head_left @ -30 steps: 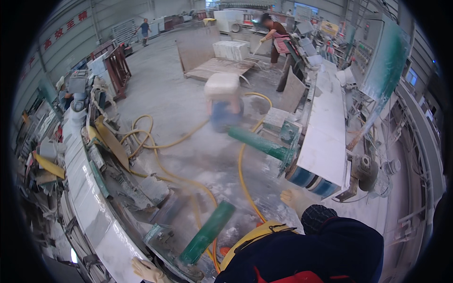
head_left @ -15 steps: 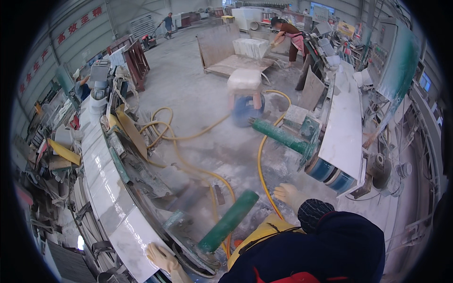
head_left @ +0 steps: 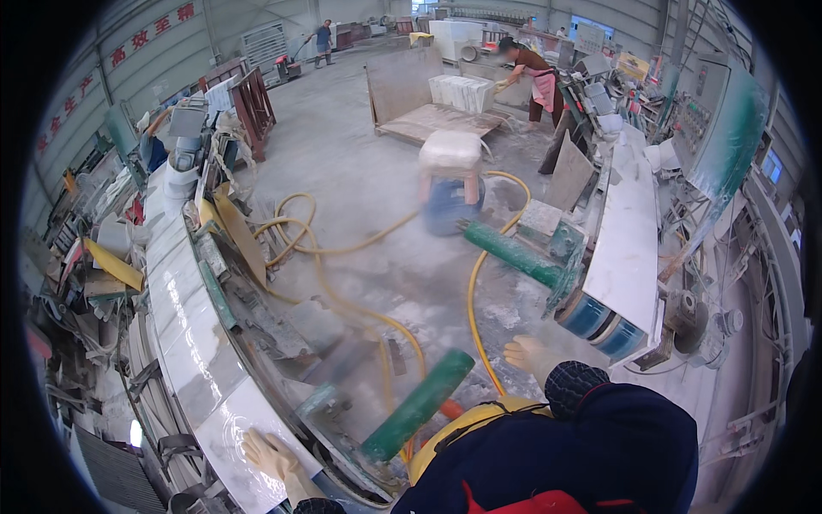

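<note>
My left hand (head_left: 267,454), in a pale rubber glove, rests on a wet, glossy white stone slab (head_left: 218,428) with its fingers apart. That slab is the nearest of a row of pale slabs along the machine bed at left. My right hand (head_left: 528,354), gloved alike, hangs over the floor with its fingers stretched out and nothing visible in it. Between my hands a green roller (head_left: 419,403) slants up in front of my yellow apron (head_left: 467,420). Beyond the right hand are a blue drum (head_left: 599,325) and the right-hand bed's long white slab (head_left: 623,223).
A yellow hose (head_left: 473,291) loops over the wet floor. Another green roller (head_left: 514,253) juts from the right machine. Ahead stand a white-topped stool (head_left: 452,154) and a blue bucket (head_left: 449,206). A co-worker (head_left: 538,73) bends beside pale blocks (head_left: 461,92) on a pallet stand.
My left hand has slid left and a little forward over the slab, and its cuff now shows. My right hand has barely moved. The far-off walker has shifted slightly right in view.
</note>
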{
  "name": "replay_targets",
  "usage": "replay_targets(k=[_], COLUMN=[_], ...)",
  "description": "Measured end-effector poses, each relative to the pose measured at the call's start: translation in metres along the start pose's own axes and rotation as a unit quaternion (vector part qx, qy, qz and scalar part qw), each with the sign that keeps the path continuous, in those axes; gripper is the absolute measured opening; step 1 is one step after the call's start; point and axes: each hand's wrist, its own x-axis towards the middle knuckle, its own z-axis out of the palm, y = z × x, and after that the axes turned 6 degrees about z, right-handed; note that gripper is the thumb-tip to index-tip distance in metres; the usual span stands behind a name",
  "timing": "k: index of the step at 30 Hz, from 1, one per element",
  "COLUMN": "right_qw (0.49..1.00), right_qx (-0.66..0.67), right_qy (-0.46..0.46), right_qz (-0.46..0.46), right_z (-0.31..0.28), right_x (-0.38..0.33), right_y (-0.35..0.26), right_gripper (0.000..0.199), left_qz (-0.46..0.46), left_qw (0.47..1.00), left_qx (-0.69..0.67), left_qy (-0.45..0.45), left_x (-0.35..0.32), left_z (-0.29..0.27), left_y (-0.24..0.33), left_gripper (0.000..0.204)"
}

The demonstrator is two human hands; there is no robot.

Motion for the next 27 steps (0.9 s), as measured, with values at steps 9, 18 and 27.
replay_targets(k=[9, 18, 27], right_qw=[0.991, 0.938, 0.956], right_qx=[-0.022, -0.261, -0.170], right_qy=[-0.131, -0.226, -0.240], right_qz=[0.007, -0.027, 0.023], right_z=[0.072, 0.160, 0.135], right_x=[0.033, 0.067, 0.064], right_y=[-0.009, 0.054, 0.076], right_gripper=[0.038, 0.034, 0.031], left_qz=[0.017, 0.042, 0.032], left_qw=[0.999, 0.996, 0.996], left_qx=[-0.033, -0.055, -0.034], left_qy=[0.006, 0.054, 0.076], left_x=[-0.004, -0.009, -0.016], left_z=[-0.013, 0.002, -0.003], left_y=[0.007, -0.007, 0.000], left_gripper=[0.051, 0.042, 0.037])
